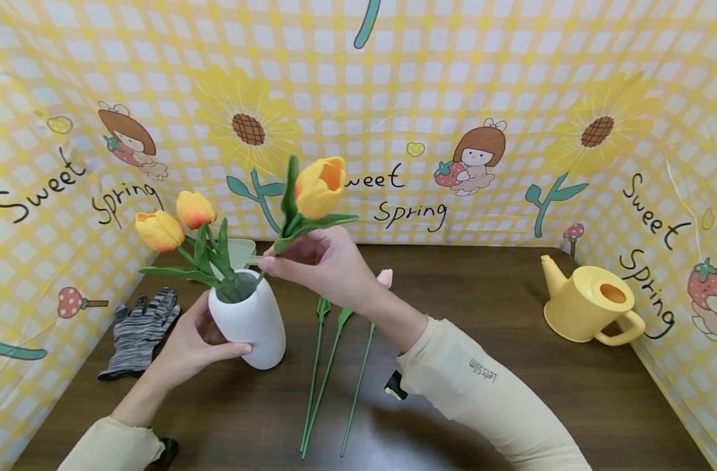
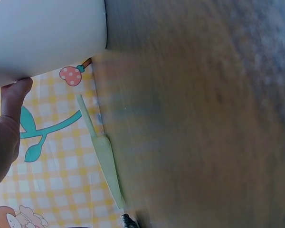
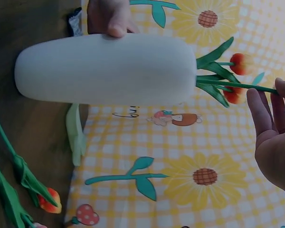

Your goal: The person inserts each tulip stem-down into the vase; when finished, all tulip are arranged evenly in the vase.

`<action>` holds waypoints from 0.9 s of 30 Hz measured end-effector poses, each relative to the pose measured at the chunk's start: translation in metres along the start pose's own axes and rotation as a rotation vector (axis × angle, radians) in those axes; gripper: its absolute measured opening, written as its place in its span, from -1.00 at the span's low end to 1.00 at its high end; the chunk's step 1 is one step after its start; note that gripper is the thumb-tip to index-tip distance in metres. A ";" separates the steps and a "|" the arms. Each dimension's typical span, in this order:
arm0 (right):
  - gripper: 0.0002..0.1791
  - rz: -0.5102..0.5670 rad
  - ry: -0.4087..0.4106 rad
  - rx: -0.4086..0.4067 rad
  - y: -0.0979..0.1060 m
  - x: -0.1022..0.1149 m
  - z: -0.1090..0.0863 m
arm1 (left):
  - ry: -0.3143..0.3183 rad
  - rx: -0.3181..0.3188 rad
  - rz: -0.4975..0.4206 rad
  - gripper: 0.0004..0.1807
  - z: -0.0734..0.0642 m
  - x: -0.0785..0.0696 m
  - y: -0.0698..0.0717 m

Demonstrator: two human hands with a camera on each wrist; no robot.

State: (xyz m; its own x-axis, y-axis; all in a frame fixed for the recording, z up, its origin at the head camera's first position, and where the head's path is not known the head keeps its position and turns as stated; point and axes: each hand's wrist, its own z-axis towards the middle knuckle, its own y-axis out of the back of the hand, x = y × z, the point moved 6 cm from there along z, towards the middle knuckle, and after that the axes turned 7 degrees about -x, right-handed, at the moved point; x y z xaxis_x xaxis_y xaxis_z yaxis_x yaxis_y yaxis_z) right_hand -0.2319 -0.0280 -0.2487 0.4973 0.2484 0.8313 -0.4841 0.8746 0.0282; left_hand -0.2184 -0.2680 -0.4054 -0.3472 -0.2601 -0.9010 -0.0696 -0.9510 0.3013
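Note:
A white vase stands slightly tilted on the table, with my left hand gripping its side, thumb across the front. Two yellow-orange artificial tulips with green leaves lean out of its mouth to the left. Above the rim, my right hand pinches the stem of another yellow tulip between thumb and fingers. In the right wrist view that tulip's stem runs into the vase mouth; its lower end is hidden inside. Several loose flower stems lie right of the vase, their heads mostly hidden behind my right arm.
At the right stands a yellow watering can. A grey striped glove lies to the left. Behind the vase is a pale green tool with a narrow handle. Checked cloth walls the table at the back and sides.

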 end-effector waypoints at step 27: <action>-0.80 0.050 0.117 0.096 -0.033 -0.022 0.012 | 0.015 0.018 0.006 0.06 0.000 0.000 -0.001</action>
State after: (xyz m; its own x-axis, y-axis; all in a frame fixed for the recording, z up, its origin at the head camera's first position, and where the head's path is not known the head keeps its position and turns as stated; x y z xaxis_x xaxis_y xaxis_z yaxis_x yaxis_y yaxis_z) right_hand -0.2359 -0.0671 -0.2615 0.5488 0.3422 0.7627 -0.5738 0.8177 0.0460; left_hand -0.2184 -0.2674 -0.4057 -0.3333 -0.2680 -0.9039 -0.0848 -0.9463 0.3119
